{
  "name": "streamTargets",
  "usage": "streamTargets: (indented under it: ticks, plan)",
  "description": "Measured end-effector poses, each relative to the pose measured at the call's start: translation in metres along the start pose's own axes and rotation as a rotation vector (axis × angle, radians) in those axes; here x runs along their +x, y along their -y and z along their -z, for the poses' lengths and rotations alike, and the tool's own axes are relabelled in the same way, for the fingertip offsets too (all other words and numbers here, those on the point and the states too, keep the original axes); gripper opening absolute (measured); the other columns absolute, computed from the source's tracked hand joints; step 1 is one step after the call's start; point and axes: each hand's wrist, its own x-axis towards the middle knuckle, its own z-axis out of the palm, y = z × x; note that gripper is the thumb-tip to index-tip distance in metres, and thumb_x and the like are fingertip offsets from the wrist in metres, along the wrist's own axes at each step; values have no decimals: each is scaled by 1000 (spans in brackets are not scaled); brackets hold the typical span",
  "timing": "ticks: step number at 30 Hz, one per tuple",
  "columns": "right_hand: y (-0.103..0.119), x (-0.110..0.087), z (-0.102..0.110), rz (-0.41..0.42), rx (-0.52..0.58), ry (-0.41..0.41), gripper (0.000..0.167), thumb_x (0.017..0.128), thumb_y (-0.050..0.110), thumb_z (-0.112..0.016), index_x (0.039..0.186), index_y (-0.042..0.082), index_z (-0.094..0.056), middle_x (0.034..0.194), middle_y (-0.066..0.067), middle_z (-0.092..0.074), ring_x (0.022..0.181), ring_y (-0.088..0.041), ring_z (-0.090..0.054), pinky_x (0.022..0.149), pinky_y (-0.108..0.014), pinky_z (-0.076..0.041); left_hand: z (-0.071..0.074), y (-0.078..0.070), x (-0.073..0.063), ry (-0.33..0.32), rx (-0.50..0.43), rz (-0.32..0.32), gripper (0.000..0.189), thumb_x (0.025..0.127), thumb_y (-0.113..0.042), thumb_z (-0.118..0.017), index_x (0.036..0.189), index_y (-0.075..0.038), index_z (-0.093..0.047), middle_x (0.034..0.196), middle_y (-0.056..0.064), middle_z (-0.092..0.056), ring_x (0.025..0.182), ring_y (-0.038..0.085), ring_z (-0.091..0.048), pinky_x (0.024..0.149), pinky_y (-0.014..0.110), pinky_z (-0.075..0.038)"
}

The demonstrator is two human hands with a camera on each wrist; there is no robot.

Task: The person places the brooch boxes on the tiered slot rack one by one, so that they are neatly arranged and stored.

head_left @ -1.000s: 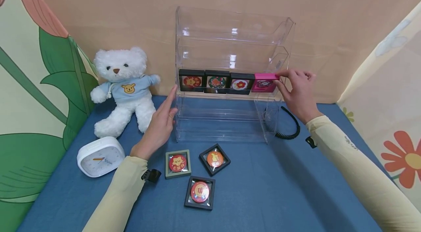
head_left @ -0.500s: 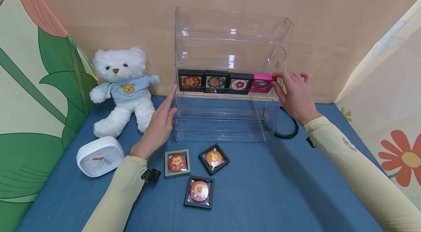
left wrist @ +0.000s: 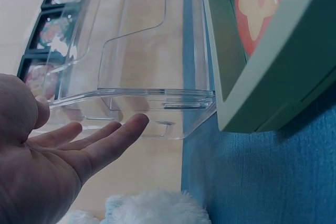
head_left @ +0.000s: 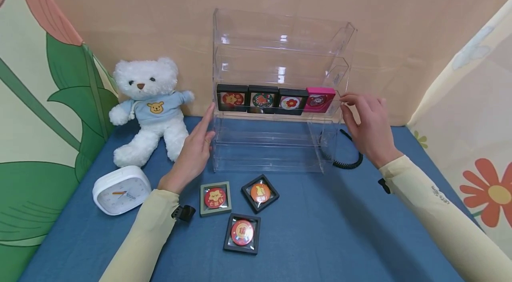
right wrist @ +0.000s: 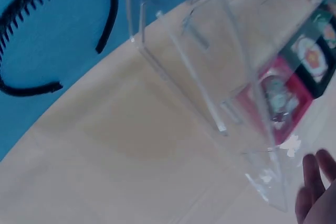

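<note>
My left hand (head_left: 192, 154) has its fingers straight beside the left side of the clear acrylic rack (head_left: 268, 165); the fingertips seem to touch its edge. My right hand (head_left: 370, 129), fingers loosely bent, is at the rack's right side, apart from the pink framed badge (head_left: 320, 100). That pink frame leans on the middle tier, at the right end of a row with three black framed badges (head_left: 294, 102). In the right wrist view the fingertips (right wrist: 311, 169) hold nothing. On the cloth in front lie a green framed badge (head_left: 216, 198) and two more black framed badges (head_left: 242, 233).
A white teddy bear (head_left: 150, 109) in a blue top sits left of the rack. In front of it stands a white alarm clock (head_left: 123, 191). A black toothed headband (head_left: 352, 164) lies behind the rack's right side. Patterned panels border the blue cloth.
My right hand has let go of the pink framed badge and drawn back to the right. The pink frame now stands by itself in the row. My left hand stays in place.
</note>
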Motion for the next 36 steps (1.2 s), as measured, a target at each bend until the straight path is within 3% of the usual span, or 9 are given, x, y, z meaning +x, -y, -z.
streamTargets:
  ticks: [5,11,17,22,29,36]
  plan:
    - [18,-12,7,38,34,95,33,86,-8,-76,115,-1,-62,118,-16,-64,99,-31,-63,85,-53,-54,2,0,-1,-4,-6,-3,75,109,-2,-38,163,-38,-3,167,7,-18,125,39,-54,73,42,-49]
    - [34,-26,7,93,85,180,31,85,-7,-77,111,1,-63,112,-12,-65,96,-25,-65,76,-46,-58,2,2,-3,-3,-2,-7,74,109,-2,-38,164,-37,-2,167,7,-16,128,40,-52,75,43,-49]
    - [48,-41,1,131,120,265,29,82,-1,-80,107,5,-65,102,-6,-67,82,-17,-66,65,-36,-59,2,1,-3,-4,-8,-6,74,109,-3,-38,163,-38,-3,168,5,-15,128,40,-52,75,43,-50]
    - [56,-51,-4,140,148,340,31,81,2,-83,106,9,-65,100,-3,-68,79,-11,-66,68,-33,-59,1,1,-2,5,-18,5,74,109,-3,-37,163,-38,-3,167,7,-19,122,38,-55,74,43,-50]
    - [62,-65,-17,120,222,432,27,86,5,-80,106,13,-65,100,4,-67,81,-5,-63,69,-29,-58,1,0,0,7,-11,7,73,109,-4,-37,163,-39,-3,164,13,-25,113,33,-57,73,42,-51]
    - [70,-75,-33,68,272,559,21,92,10,-76,108,18,-65,98,10,-63,78,-1,-56,60,-22,-50,1,0,0,6,-6,9,73,109,-3,-38,163,-38,-4,162,14,-27,116,35,-58,73,41,-51]
